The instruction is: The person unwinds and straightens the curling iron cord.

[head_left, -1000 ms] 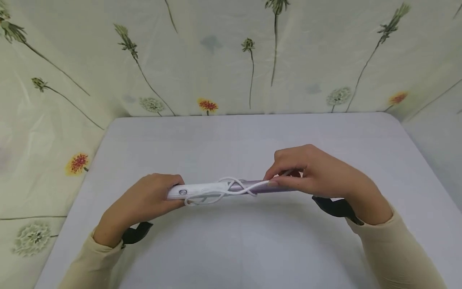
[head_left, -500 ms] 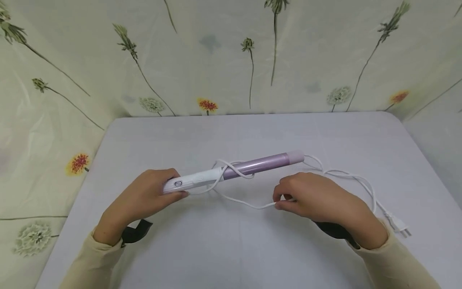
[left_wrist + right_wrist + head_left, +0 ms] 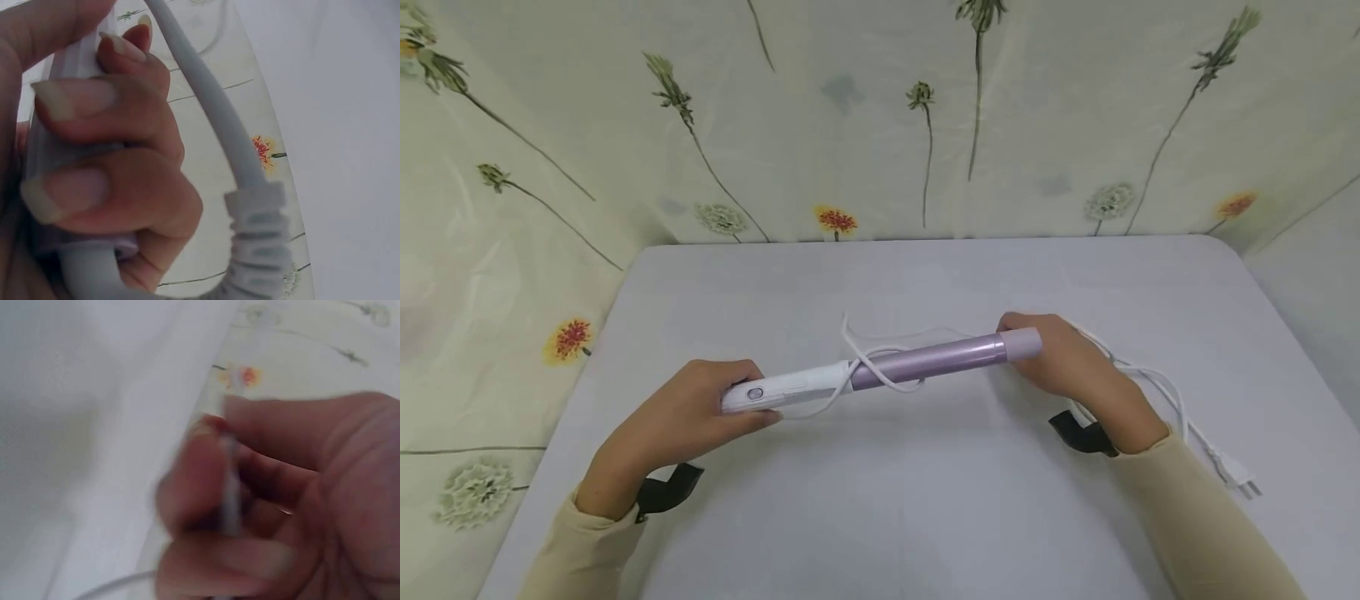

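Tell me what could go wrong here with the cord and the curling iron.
The white cord makes only loose loops around the curling iron barrel, so they could slide off toward the tip. The left hand grips just the white handle end, so the iron might tip or twist if the right hand, pinching the cord behind the tip, pulls hard. The plug trails on the table and could snag or drag.

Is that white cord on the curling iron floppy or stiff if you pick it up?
Probably floppy: the white cord lies in loose curves on the table and loops around the curling iron. It likely stays stiffer near the ribbed sleeve by the left hand. The plug would probably dangle.
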A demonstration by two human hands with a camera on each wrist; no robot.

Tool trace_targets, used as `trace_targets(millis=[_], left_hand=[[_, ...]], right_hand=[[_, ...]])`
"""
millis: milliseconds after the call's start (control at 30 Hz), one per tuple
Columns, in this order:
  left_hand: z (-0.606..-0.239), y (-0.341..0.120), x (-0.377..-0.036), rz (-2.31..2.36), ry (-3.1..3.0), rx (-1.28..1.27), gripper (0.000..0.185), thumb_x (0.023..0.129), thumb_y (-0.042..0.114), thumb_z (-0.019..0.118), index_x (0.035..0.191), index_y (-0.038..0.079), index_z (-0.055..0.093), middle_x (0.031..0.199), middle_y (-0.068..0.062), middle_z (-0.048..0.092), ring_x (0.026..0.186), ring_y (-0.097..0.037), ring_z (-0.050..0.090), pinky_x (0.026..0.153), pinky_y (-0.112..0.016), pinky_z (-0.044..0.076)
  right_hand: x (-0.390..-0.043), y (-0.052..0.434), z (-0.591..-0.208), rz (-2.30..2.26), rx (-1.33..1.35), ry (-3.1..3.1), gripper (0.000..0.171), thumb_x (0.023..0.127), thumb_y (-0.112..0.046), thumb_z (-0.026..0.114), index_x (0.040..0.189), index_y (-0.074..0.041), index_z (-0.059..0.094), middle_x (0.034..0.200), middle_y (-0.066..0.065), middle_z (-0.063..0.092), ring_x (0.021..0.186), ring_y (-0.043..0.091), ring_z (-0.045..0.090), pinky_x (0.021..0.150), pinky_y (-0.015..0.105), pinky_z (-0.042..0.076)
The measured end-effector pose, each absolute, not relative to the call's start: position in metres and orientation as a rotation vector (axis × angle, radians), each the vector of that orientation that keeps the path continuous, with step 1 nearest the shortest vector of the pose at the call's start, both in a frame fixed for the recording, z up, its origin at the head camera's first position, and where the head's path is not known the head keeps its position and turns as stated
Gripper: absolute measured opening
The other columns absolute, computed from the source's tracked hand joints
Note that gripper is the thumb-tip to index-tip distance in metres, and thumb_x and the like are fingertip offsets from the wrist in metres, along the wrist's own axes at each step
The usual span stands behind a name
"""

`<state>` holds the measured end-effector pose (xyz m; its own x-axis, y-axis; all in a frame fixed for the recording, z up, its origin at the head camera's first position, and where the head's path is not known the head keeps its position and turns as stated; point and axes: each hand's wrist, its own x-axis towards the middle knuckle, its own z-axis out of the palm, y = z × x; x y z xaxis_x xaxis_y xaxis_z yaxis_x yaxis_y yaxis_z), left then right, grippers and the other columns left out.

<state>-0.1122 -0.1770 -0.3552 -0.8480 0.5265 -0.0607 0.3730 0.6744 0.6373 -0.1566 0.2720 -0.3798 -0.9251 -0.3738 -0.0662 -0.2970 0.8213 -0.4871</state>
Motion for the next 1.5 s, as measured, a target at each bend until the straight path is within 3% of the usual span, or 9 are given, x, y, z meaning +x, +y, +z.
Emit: trace_targets(millis=[233,400,533,667,767,867,1033,1233,1500], left_hand=[[-0.359,-0.182,-0.111,0.915,2.627,0.789,0.019,0.089,0.029,0.085,0.098,0.021,0.070,0.084,0.013,0.065,0.068,-0.009,0.055,0.060,-0.029,0.048],[-0.362,-0.187,-0.116,0.875,2.682,0.730,0.019,0.089,0.026,0.085,0.098,0.019,0.070,0.085,0.011,0.067,0.069,-0.011,0.055,0.061,-0.030,0.048],[-0.363,-0.193,-0.123,0.875,2.734,0.625,0.019,0.090,0.026,0.084,0.099,0.017,0.070,0.088,0.007,0.069,0.072,-0.015,0.057,0.063,-0.034,0.047],[-0.364,-0.199,-0.129,0.895,2.754,0.512,0.022,0.093,0.028,0.082,0.104,0.014,0.070,0.086,0.002,0.066,0.073,-0.019,0.056,0.062,-0.035,0.046],[-0.365,-0.201,-0.130,0.923,2.746,0.451,0.025,0.093,0.031,0.081,0.106,0.014,0.069,0.086,0.000,0.065,0.074,-0.021,0.055,0.060,-0.036,0.045],[-0.365,-0.200,-0.128,0.954,2.733,0.436,0.026,0.093,0.033,0.081,0.107,0.014,0.069,0.088,0.000,0.065,0.075,-0.021,0.055,0.061,-0.036,0.045],[-0.367,-0.196,-0.123,0.990,2.706,0.505,0.023,0.093,0.033,0.082,0.104,0.018,0.070,0.091,0.002,0.068,0.077,-0.020,0.057,0.062,-0.036,0.046],[-0.373,-0.197,-0.119,0.965,2.695,0.638,0.018,0.091,0.029,0.084,0.099,0.020,0.070,0.092,0.007,0.069,0.076,-0.016,0.058,0.063,-0.034,0.048],[-0.381,-0.210,-0.121,0.946,2.657,0.662,0.018,0.088,0.025,0.086,0.097,0.021,0.071,0.086,0.010,0.067,0.073,-0.014,0.056,0.064,-0.031,0.047]], right_hand=[[-0.172,0.281,-0.366,-1.330,-0.243,2.907,0.030,0.110,-0.037,0.052,0.112,-0.008,0.058,0.078,0.008,0.061,0.060,0.023,0.052,0.053,0.033,0.042],[-0.165,0.294,-0.357,-1.953,-0.376,2.761,0.019,0.110,-0.016,0.054,0.111,0.003,0.056,0.071,0.009,0.054,0.056,0.019,0.045,0.049,0.026,0.038],[-0.154,0.309,-0.360,-2.183,-0.621,2.501,0.015,0.107,0.001,0.053,0.097,0.010,0.060,0.069,0.008,0.050,0.061,0.019,0.044,0.055,0.024,0.039],[-0.144,0.319,-0.367,-1.848,-0.777,2.549,0.023,0.101,0.009,0.057,0.085,-0.003,0.068,0.071,0.003,0.052,0.069,0.016,0.048,0.063,0.024,0.041],[-0.139,0.316,-0.373,-1.399,-0.742,2.665,0.020,0.100,-0.004,0.069,0.087,-0.018,0.071,0.074,-0.003,0.055,0.069,0.013,0.048,0.061,0.027,0.039],[-0.140,0.309,-0.378,-0.973,-0.644,2.795,0.014,0.098,-0.025,0.076,0.086,-0.024,0.069,0.077,-0.007,0.056,0.069,0.013,0.050,0.062,0.030,0.043],[-0.151,0.305,-0.384,-0.651,-0.375,3.013,0.027,0.103,-0.035,0.068,0.097,-0.009,0.069,0.081,0.003,0.062,0.071,0.022,0.054,0.065,0.040,0.045],[-0.165,0.320,-0.382,-1.059,0.127,3.152,0.050,0.112,-0.048,0.038,0.099,-0.003,0.056,0.074,0.008,0.059,0.068,0.026,0.051,0.062,0.038,0.040],[-0.173,0.350,-0.360,-1.440,0.573,3.034,0.060,0.110,-0.055,0.028,0.092,-0.003,0.053,0.052,-0.014,0.054,0.054,0.014,0.049,0.054,0.029,0.038]])
